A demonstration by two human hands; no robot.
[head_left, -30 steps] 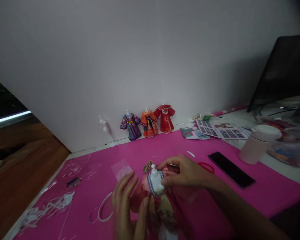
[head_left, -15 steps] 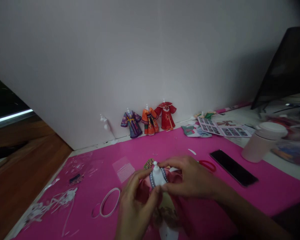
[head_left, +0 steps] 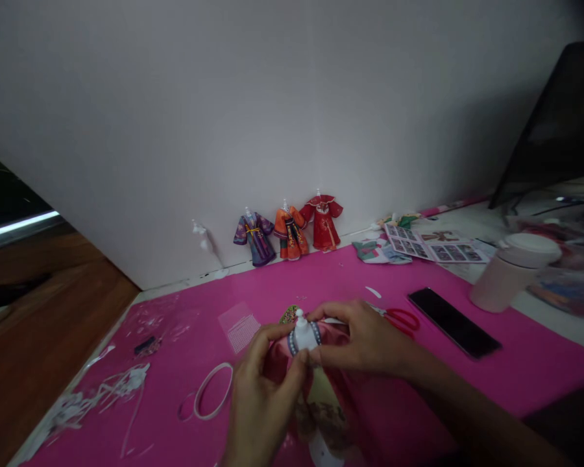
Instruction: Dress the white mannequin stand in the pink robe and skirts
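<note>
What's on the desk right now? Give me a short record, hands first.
left hand: gripping one side of the pink garment, thumb at the front
right hand: gripping its other side
garment worn by: white doll form
neckline: dotted grey trim
by the wall: bare white form, purple robe, orange robe, red robe
right side: red-handled scissors, dark-screened phone, lidded bottle
left side: tangled white strips

Bare hands and an uncovered forearm

The left hand (head_left: 267, 395), at the bottom middle of the frame, is bare, with long, slim fingers. The right hand (head_left: 365, 338), right of it, is bare too; its slender forearm (head_left: 460, 392) runs uncovered toward the lower right. Fingernails are too dim to make out.
</note>
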